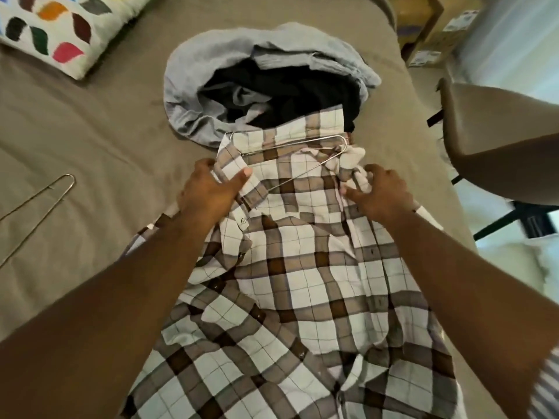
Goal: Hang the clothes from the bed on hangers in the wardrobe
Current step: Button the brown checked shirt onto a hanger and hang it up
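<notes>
On the bed (90,131), taupe cover, lightly creased: a brown-and-white plaid button shirt (302,282) lies spread lengthwise, front up, collar end away from the person and hem running out of the bottom of view. Just beyond the collar, touching it, is a heap of clothes: a pale blue garment (193,74) wrapped around a black garment (287,86). A tan padded chair (499,131) stands off the bed's right edge. A white pillow with coloured leaf shapes (60,28) sits at the far left corner.

Left hand (208,189): thumb and fingers pinch the shirt's collar edge. Right hand (384,192): fingers curled, clamped on bunched cloth at the other shoulder.

A thin silver wire hanger (302,143) lies in the collar opening, partly under the cloth. A second, gold wire hanger (68,178) lies bare on the cover, well to the left.
</notes>
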